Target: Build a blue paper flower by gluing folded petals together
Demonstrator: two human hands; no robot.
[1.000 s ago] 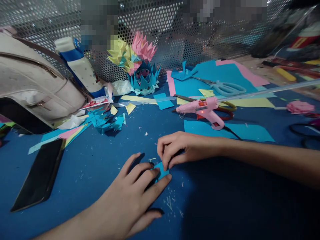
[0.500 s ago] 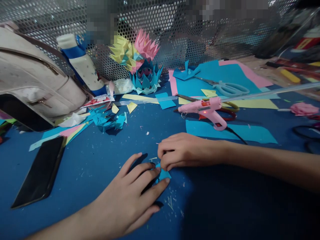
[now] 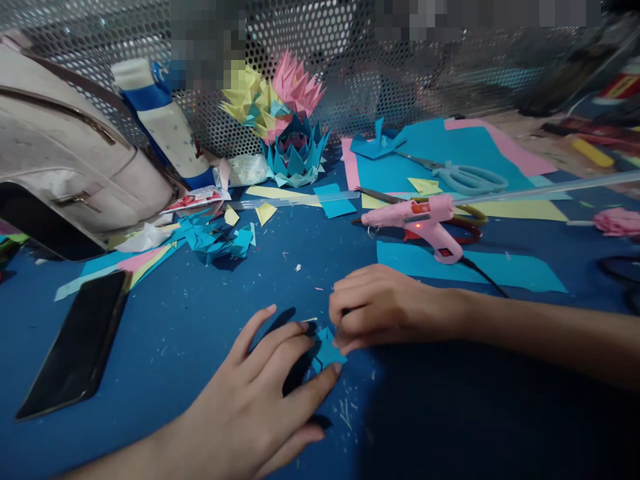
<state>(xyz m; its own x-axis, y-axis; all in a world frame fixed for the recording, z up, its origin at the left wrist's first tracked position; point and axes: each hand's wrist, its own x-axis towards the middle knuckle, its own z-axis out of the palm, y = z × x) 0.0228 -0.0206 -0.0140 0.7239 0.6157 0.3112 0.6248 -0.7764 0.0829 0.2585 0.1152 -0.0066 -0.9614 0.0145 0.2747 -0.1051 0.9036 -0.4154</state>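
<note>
A small folded blue paper piece (image 3: 327, 350) with pointed corners lies on the dark blue tabletop between my hands. My left hand (image 3: 273, 373) is spread over its left side, fingers apart, with fingertips touching its edges. The fingers of my right hand (image 3: 373, 303) are curled together in a pinch at the paper's right edge; the thumb tip is mostly hidden. Just beyond my right hand lies a pink hot glue gun (image 3: 425, 217), its small light glowing orange, on a table with a blue paper strip (image 3: 515, 270) in front of it.
Scissors (image 3: 473, 179) rest on blue and pink sheets. Paper flowers (image 3: 295, 157) stand against a perforated metal panel. To the left are a black phone (image 3: 75, 343), a blue spiky paper piece (image 3: 213, 240), a white-and-blue bottle (image 3: 167, 133) and a pale bag (image 3: 60, 133). Paper scraps dot the table.
My right hand has shifted slightly right, uncovering more of the folded blue paper. My left hand stays spread at the paper's left side. The view has moved slightly.
</note>
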